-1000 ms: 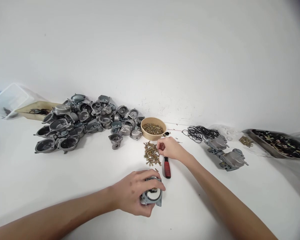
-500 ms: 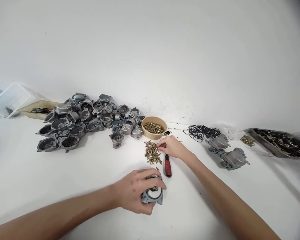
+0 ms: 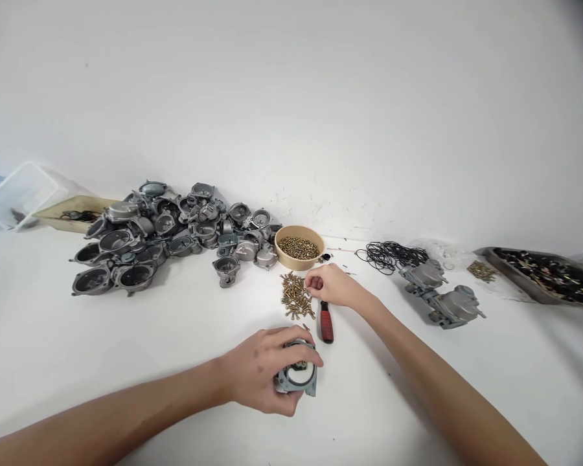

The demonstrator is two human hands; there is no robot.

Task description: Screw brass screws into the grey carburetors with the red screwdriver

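My left hand (image 3: 267,369) is wrapped over a grey metal carburetor (image 3: 305,383) near the front of the table. Its round opening faces up, with a white part inside. My right hand (image 3: 331,283) is closed, thumb and fingertips pinched together at the right edge of a loose pile of brass-coloured screws (image 3: 296,299). Whatever sits between those fingertips is too small or hidden to make out. Just below that hand lies a screwdriver (image 3: 326,323) with a red and black handle, its upper end hidden by the hand. One single screw (image 3: 306,327) lies beside the carburetor.
Behind the pile stands a tan bowl (image 3: 282,255) of screws. Many grey metal housings (image 3: 136,275) are heaped at left, near a yellowish tray (image 3: 61,223). To the right are black rubber rings (image 3: 388,257), two assembled units (image 3: 454,307) and a dark tray (image 3: 515,285) of small parts.
My right hand's fingers have curled in slightly at the screw pile. The left hand and the carburetor stay where they were.
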